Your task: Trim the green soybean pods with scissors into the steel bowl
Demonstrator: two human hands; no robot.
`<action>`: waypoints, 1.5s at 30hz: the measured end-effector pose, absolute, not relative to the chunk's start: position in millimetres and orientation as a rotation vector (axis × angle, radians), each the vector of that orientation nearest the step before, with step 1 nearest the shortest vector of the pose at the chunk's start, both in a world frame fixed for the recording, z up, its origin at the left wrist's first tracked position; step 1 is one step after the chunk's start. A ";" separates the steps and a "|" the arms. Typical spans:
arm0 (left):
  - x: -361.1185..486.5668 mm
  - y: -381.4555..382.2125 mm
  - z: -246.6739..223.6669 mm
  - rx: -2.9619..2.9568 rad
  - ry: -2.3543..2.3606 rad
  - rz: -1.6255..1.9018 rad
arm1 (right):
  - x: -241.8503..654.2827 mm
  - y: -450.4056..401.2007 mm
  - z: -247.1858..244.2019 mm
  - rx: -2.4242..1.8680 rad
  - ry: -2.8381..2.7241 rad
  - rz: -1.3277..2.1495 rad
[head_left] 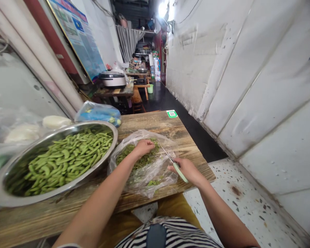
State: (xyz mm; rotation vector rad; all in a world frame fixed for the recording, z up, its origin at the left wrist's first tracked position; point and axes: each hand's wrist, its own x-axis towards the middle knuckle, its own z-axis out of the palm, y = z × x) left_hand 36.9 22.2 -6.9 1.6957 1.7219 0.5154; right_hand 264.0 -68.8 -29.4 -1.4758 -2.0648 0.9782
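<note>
Green shreds [148,156] lie heaped inside a clear plastic bag [157,181] on the wooden table [188,151], directly under the left hand [144,147]; the right hand [187,171] is farther off, to the right of the heap. The heap's long axis runs diagonally, lower left to upper right. Left fingers curl down into it, tips hidden, so pressing versus pinching cannot be told. Right fingers close around the pale green handle of a knife [177,170], its blade angled up-left, tip just beside the heap; the hand hides whether it is scissors. A steel bowl [67,128] of edamame pods [64,160] stands left of the bag.
</note>
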 end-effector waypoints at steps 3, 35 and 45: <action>28.0 -2.0 2.5 1.486 1.445 0.664 | 257.4 -67.3 -23.5 -1.393 -2.038 1.041; 22.5 -43.5 8.4 0.978 1.147 0.993 | 244.8 -69.4 -17.3 -1.270 -2.138 1.166; 25.1 -46.7 1.0 0.940 1.026 1.042 | 240.2 -76.2 -6.6 -1.211 -2.105 1.300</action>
